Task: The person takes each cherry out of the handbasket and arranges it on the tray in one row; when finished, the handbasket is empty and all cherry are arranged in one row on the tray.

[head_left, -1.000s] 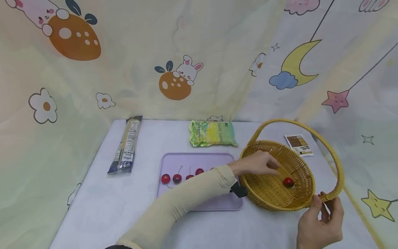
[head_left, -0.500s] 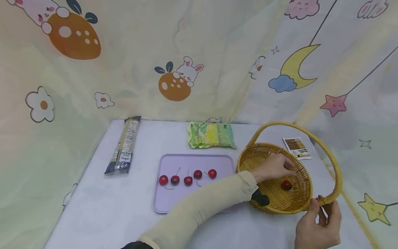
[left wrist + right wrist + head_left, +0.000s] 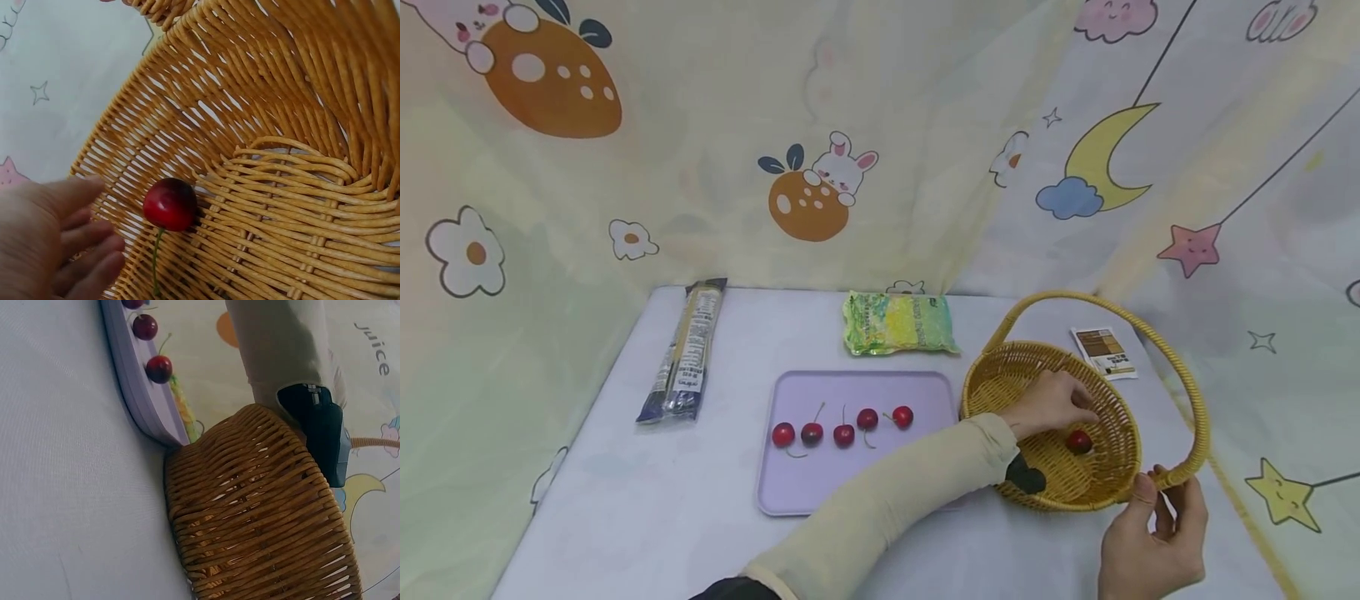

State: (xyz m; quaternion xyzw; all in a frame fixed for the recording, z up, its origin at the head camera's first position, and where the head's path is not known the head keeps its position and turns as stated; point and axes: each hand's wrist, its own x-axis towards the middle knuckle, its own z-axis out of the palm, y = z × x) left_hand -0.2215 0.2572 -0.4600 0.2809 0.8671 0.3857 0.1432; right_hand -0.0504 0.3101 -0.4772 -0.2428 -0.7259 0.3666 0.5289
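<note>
In the head view my left hand (image 3: 1051, 403) reaches into a yellow wicker basket (image 3: 1000, 379), just above a dark red cherry (image 3: 1078, 442) on its inner floor. The left wrist view shows that hand's fingers (image 3: 94, 250) loosely extended beside the cherry (image 3: 170, 204), apart from it and holding nothing; the green stem points downward there. My right hand (image 3: 1153, 533) pinches the basket at the near foot of its arched handle (image 3: 1198, 408). The basket leans toward me. Several stemmed cherries (image 3: 843, 435) lie in a row on a lilac tray (image 3: 865, 383).
A long dark-ended packet (image 3: 688, 354) lies at the table's left, a green and yellow packet (image 3: 898, 323) behind the tray. Behind the basket is a small white and brown sachet (image 3: 1105, 352). The basket stands close against the tray's right end, and my left sleeve (image 3: 895, 508) crosses the tray's near corner.
My left hand has moved right, deeper into the basket and closer over the cherry, uncovering the cherries on the tray. My right hand keeps its hold; the head view has shifted slightly.
</note>
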